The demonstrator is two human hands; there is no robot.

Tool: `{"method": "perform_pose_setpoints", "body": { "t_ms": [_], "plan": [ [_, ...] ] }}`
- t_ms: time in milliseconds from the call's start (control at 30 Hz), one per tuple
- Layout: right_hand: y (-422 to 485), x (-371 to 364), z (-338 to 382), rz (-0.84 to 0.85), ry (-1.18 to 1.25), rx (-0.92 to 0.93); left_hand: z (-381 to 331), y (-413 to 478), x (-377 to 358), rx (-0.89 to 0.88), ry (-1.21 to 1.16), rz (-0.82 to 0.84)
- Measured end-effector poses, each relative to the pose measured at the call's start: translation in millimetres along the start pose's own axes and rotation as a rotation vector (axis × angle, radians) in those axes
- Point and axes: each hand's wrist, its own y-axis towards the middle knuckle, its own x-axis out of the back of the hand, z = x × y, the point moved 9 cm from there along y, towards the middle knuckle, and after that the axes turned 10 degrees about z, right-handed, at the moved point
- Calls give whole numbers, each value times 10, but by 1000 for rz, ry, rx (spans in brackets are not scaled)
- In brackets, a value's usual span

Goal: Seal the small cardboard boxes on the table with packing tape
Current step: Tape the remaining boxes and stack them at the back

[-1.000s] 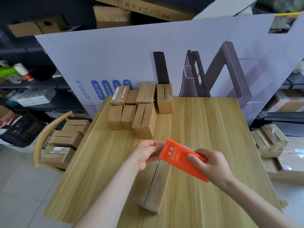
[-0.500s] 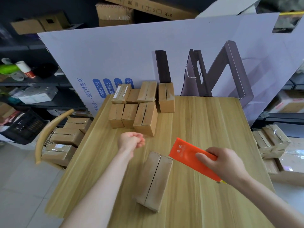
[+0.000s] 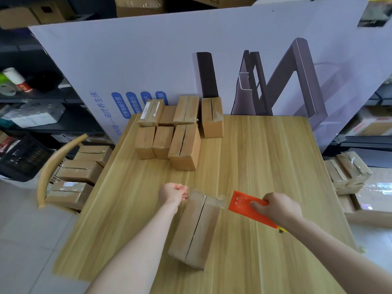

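Observation:
A long cardboard box (image 3: pixel 194 229) lies on the wooden table (image 3: pixel 265 166) in front of me, its top seam running away from me. My left hand (image 3: pixel 172 193) is at the box's far left corner, fingers pinched on the end of a clear tape strip (image 3: pixel 214 201). The strip stretches across the box's far end to an orange tape dispenser (image 3: pixel 244 205), which my right hand (image 3: pixel 277 207) grips just right of the box.
Several small cardboard boxes (image 3: pixel 180 128) stand grouped at the table's far left. A large printed board (image 3: pixel 212 60) leans behind the table. More boxes rest on a chair (image 3: pixel 78 172) to the left and on the floor at right (image 3: pixel 347 172).
The hands came apart from above the box. My left hand drew the tape end to the box's far left corner; my right hand carried the dispenser to the right side.

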Motion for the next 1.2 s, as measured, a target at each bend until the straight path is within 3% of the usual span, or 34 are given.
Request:
{"method": "perform_pose_setpoints", "body": {
  "t_ms": [133,300,367,433,567,667,833,1000,1100,1200],
  "plan": [
    [109,-157,194,10,-51,-3,125,39,-106,6,224,-38],
    [182,-175,284,-37,-81,-6,443,178,-187,186,182,6],
    [187,-161,296,-57,-101,0,520,152,-84,224,196,-71],
    [186,-136,342,-85,-150,13,420,40,-60,83,155,-127],
    [202,-111,519,-88,-233,52,404,-158,-445,-73,179,165],
    [217,-33,661,-118,-278,63,461,-119,-465,-96,282,143],
    [299,-170,843,-100,-335,63,394,-204,-464,-77,256,67],
    [385,-352,447,-85,-81,-73,396,-343,-485,-9,38,-112],
    [289,-176,109,-185,161,-150,534,-495,-651,126,-236,-226],
    [70,65,37,-318,430,-102,581,-635,-800,212,-379,-264]
  ]
}}
